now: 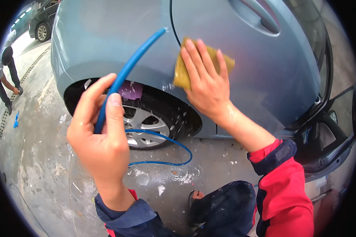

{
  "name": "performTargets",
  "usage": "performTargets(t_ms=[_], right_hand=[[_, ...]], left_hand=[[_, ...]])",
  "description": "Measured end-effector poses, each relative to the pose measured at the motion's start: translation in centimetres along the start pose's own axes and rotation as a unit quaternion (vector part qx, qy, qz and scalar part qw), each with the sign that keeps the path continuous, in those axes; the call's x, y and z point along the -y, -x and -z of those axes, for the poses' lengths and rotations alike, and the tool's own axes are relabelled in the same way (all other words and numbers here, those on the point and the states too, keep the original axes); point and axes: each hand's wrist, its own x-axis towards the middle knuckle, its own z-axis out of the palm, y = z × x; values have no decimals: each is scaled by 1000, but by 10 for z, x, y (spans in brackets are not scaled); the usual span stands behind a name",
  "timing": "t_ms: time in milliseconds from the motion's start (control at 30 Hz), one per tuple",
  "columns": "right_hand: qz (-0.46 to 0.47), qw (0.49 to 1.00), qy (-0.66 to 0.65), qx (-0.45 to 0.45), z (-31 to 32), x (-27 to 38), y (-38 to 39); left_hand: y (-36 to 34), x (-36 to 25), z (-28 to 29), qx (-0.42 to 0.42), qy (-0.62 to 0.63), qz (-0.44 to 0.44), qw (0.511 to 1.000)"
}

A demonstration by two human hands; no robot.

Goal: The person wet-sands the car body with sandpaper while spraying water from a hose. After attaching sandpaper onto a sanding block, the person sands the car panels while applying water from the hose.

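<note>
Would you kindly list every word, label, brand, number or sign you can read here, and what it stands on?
There are none that can be read.
Blue hose in the left hand: no legible print.
Yellow cloth under the right hand: none legible.
Dark car in the distance: any marking is too small.

The hose (140, 50) is vivid blue, the cloth (182, 71) mustard yellow, the car panel (110, 35) metallic grey-blue. The wheel (139, 117) is silver, the tyre (177, 112) black (flecked with white). The right sleeve (286, 193) is red with a navy cuff (275, 157), the floor (35, 154) grey, blotched whitish.
</note>
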Motion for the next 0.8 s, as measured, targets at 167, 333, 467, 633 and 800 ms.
performTargets(t_ms=[167,333,467,633,800], right_hand=[[9,1000,25,-6,-2,-2,-17],[4,1000,-30,-6,-3,-1,-16],[47,996,6,-77,-7,-4,-12],[5,998,-45,-53,-2,0,-7],[41,999,8,-14,-2,-9,35]], left_hand=[[0,-3,3,7,6,-21,1000],[-1,2,4,-7,6,0,1000],[-4,4,5,-13,7,-23,1000],[-4,2,3,1,-13,12,1000],[1,-2,7,7,0,-3,1000]])
